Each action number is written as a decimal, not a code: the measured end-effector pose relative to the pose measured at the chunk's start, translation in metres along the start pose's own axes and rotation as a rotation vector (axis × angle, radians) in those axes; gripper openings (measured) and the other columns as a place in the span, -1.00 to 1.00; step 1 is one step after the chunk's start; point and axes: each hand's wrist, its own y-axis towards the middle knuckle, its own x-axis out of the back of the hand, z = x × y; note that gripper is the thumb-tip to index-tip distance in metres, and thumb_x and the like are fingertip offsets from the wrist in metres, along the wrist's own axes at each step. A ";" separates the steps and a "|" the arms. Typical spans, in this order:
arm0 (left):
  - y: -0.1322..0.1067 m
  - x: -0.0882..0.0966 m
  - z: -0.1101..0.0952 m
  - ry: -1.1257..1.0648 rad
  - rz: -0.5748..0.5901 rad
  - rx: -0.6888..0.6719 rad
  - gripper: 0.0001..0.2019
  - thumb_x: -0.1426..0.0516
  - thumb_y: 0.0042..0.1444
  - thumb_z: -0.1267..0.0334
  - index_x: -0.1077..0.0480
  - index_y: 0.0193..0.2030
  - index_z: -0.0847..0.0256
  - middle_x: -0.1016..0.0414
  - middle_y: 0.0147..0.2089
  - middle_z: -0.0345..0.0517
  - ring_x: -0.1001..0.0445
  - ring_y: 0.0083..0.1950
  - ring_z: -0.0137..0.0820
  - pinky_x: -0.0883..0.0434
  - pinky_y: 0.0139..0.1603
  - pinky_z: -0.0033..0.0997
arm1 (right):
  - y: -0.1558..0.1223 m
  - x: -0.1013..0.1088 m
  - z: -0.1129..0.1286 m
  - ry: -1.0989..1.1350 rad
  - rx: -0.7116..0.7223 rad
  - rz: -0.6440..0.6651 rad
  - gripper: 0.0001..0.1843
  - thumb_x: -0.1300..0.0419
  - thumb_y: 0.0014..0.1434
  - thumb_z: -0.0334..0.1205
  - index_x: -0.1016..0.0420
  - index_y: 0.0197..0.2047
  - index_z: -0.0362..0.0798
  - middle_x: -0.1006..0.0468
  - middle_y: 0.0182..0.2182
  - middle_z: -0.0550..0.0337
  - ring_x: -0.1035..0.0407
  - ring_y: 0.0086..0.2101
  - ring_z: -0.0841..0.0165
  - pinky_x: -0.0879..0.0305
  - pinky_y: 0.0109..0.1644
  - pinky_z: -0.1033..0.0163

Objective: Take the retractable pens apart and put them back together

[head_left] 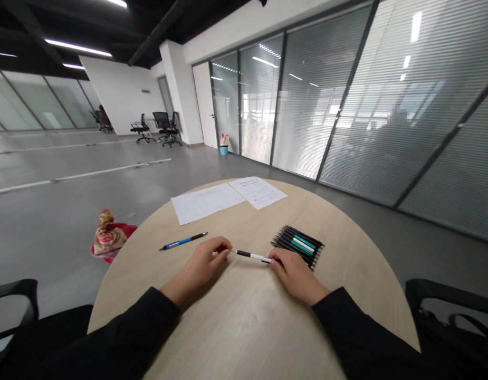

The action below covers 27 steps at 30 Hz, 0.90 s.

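A teal bucket (223,150) stood on the floor by the glass partition (303,105), a red-and-cream bag (225,139) poking up out of its rim. Another bag, a knotted, crumpled red-and-gold bundle (111,237), sat on the smooth grey floor (149,184) beyond the left edge of the tabletop (244,327); its contents were hidden. The tabletop was round, with a pale wood grain. Over its middle, the left hand (206,261) pinched the thin tip of a slim white pen (256,257) with a black grip section, while the right hand (295,274) pinched the other end between thumb and fingers. The pen lay almost level between the two hands. Just beyond the right hand, toward the right edge, a row of pens (297,245) lay side by side, mostly black, with green and white barrels among them. A blue pen (182,242) with dark ends rested toward the left edge. Near the far edge lay two flat white paper sheets, the left sheet (208,202) faintly printed, the right sheet (259,192) bearing darker lines.
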 end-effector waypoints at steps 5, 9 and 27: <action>0.000 0.000 -0.001 -0.023 -0.012 0.033 -0.86 -0.07 0.21 0.34 -0.47 -0.23 0.20 -0.58 -0.26 -0.13 -0.50 -0.25 -0.32 -0.41 -0.18 -0.33 | 0.000 0.000 0.000 -0.002 0.001 0.011 -0.87 -0.11 0.35 -0.37 -0.47 -0.22 -0.05 -0.56 -0.27 0.13 -0.42 -0.23 0.26 -0.22 -0.13 0.23; 0.000 0.001 -0.005 -0.047 -0.016 0.044 -0.87 -0.08 0.20 0.32 -0.46 -0.26 0.20 -0.57 -0.29 -0.13 -0.49 -0.28 -0.33 -0.39 -0.21 -0.34 | 0.000 -0.001 -0.001 0.002 0.012 0.009 -0.87 -0.12 0.35 -0.37 -0.48 -0.21 -0.05 -0.56 -0.28 0.13 -0.42 -0.23 0.26 -0.23 -0.11 0.22; -0.001 -0.001 -0.001 -0.004 -0.010 0.001 -0.89 -0.08 0.28 0.24 -0.39 -0.21 0.19 -0.48 -0.25 -0.12 -0.43 -0.27 -0.32 -0.39 -0.20 -0.31 | 0.000 0.001 0.003 0.021 0.008 0.003 -0.87 -0.12 0.35 -0.38 -0.47 -0.22 -0.06 -0.56 -0.28 0.13 -0.42 -0.24 0.25 -0.22 -0.13 0.22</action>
